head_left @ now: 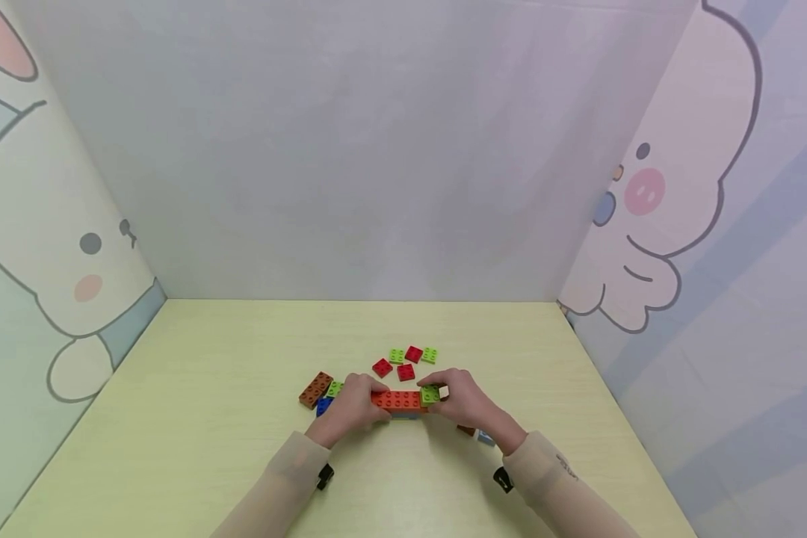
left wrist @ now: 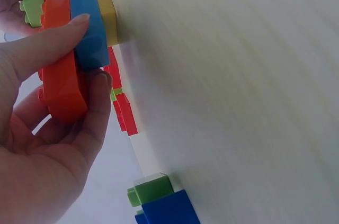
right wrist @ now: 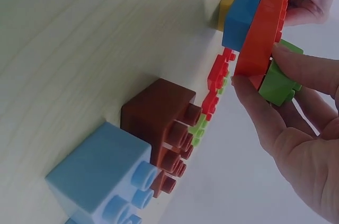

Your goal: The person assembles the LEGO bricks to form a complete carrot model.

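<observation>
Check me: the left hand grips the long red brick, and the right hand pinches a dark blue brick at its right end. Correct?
No, the brick's colour is wrong: the right hand pinches a green brick at that end, as the right wrist view shows. The left hand does grip the long red brick.

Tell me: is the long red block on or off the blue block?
On: both wrist views show no visible gap between the long red block and the blue block beneath it.
</observation>
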`<state>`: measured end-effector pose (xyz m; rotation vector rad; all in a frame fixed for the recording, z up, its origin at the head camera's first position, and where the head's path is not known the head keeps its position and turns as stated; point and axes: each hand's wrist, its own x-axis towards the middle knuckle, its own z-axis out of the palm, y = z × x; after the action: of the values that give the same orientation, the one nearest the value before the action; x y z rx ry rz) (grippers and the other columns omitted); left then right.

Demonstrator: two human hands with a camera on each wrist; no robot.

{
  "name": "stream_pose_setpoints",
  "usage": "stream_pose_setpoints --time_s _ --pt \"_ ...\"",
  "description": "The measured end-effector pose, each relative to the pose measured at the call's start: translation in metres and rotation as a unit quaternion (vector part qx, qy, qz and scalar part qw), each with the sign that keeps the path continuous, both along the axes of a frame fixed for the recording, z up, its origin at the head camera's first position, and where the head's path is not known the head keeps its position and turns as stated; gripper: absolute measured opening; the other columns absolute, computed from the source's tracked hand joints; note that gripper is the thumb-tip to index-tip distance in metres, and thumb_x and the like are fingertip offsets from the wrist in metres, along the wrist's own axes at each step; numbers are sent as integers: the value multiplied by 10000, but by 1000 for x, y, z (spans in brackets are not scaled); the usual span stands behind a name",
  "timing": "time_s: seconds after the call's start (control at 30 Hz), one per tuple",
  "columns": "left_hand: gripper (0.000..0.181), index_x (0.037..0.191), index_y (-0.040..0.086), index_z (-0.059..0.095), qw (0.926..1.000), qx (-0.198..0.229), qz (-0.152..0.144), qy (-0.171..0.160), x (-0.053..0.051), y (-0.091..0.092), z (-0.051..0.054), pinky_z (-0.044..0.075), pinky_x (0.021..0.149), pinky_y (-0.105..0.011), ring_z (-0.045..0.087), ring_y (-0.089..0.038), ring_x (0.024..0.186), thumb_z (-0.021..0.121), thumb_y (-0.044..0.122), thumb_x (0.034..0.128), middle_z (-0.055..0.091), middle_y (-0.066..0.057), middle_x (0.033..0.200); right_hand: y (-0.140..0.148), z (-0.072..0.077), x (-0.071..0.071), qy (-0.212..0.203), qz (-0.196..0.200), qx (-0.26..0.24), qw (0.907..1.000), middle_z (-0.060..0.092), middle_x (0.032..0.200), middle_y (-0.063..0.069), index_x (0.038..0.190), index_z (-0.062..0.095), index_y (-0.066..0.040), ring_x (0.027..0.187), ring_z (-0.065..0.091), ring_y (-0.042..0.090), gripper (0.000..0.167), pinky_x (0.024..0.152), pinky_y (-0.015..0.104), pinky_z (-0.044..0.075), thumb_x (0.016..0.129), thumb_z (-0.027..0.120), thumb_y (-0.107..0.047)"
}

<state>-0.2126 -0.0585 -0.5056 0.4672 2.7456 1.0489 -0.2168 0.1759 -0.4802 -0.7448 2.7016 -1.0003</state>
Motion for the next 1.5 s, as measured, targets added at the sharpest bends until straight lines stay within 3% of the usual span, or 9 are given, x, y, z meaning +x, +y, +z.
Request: stream_pose_setpoints --time_s 0.47,0.77,1.1,1.5 --pt "425 1083 39 727 10000 13 -54 16 0 0 2 428 866 -453 513 -237 977 860 175 702 630 -107 1067 -3 2 0 51 33 479 9988 655 1112 13 1140 699 -80 1014 603 208 361 848 401 493 787 761 -36" --pt "416 1073 46 732 10000 3 -21 -68 0 1 1 426 871 -452 513 -235 981 862 171 698 630 -96 1064 -1 0 -1 -44 60 205 9998 666 1096 13 1139 699 -60 1019 602 210 363 861 446 485 783 765 -24" --pt "407 1065 58 738 10000 13 -18 -70 0 0 1 411 873 -463 493 -243 981 863 180 698 629 -88 1065 0 -5 -2 -260 -99 -104 9996 658 1114 -6 1148 704 -82 1009 593 184 379 802 340 513 779 773 -27" --pt "402 1060 70 742 9999 66 -14 -95 -2 -1 -1 423 863 -452 499 -228 972 865 179 693 632 -67 1055 -2 -6 1 -261 -228 -144 9993 641 1146 13 1152 700 -83 1016 585 203 388 802 358 510 775 773 -21"
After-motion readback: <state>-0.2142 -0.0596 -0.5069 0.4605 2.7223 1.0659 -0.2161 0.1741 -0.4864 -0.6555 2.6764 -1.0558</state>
